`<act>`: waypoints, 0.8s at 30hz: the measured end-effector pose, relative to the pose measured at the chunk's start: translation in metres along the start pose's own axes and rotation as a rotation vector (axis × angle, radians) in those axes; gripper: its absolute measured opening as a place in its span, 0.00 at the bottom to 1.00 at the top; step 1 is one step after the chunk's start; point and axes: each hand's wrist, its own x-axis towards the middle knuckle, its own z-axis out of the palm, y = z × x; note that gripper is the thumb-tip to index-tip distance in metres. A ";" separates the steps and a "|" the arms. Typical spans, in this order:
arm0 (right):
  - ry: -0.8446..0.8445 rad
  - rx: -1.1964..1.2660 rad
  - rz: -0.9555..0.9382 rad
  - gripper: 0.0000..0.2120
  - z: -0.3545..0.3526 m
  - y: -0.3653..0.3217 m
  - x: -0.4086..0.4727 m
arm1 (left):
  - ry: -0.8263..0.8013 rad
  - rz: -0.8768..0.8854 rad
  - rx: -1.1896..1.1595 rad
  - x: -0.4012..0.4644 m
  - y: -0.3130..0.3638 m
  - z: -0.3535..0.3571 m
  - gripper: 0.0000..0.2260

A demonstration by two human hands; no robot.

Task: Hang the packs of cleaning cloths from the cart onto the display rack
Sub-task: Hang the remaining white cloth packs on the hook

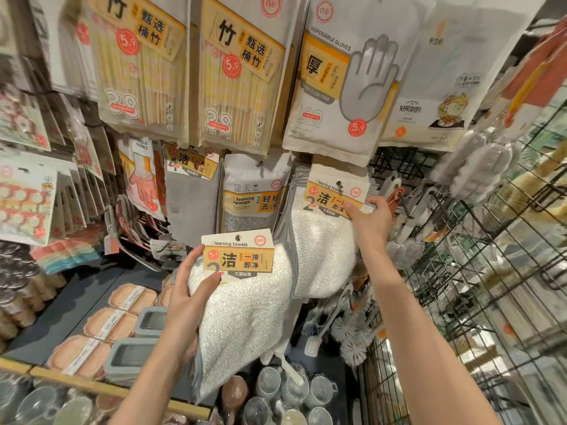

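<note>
My left hand (187, 302) grips a pack of white cleaning cloths (245, 317) by its side, just under its orange and white header card, low in the middle of the view. My right hand (369, 223) pinches the header card of a second pack of white cleaning cloths (322, 246), which hangs on a hook of the display rack (395, 162) up and to the right. More packs sit behind that one on the same hook. The two packs touch at their edges. The cart is out of view.
Chopstick packs (233, 75) and disposable glove packs (346, 81) hang above. A cleaning sponge pack (251, 194) hangs left of the hook. A black wire grid (478, 271) with brushes stands at right. Grey boxes (132, 357) and clear cups (291, 391) fill the shelves below.
</note>
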 end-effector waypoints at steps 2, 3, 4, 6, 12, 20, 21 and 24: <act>0.009 -0.021 0.008 0.17 0.001 -0.001 0.004 | 0.011 -0.006 -0.003 0.000 0.001 0.000 0.22; 0.013 -0.028 0.005 0.17 0.002 -0.002 0.006 | 0.014 -0.010 -0.006 0.000 0.002 0.001 0.22; 0.014 -0.034 0.002 0.17 0.003 -0.002 0.008 | 0.016 -0.015 -0.011 -0.001 0.003 0.001 0.22; 0.012 -0.050 -0.002 0.17 0.004 -0.002 0.011 | 0.013 -0.021 -0.029 -0.001 0.004 0.002 0.23; 0.024 -0.049 -0.007 0.16 0.009 0.002 0.015 | -0.022 -0.026 -0.075 -0.004 0.006 0.003 0.24; 0.072 -0.075 -0.008 0.17 0.001 0.004 0.003 | -0.075 -0.021 -0.107 -0.009 0.011 0.002 0.31; 0.059 -0.093 -0.018 0.17 0.000 0.005 0.001 | -0.072 -0.027 -0.108 -0.010 0.011 0.002 0.31; 0.013 -0.134 -0.032 0.19 -0.010 0.010 -0.006 | -0.065 -0.028 -0.095 -0.013 0.009 0.001 0.26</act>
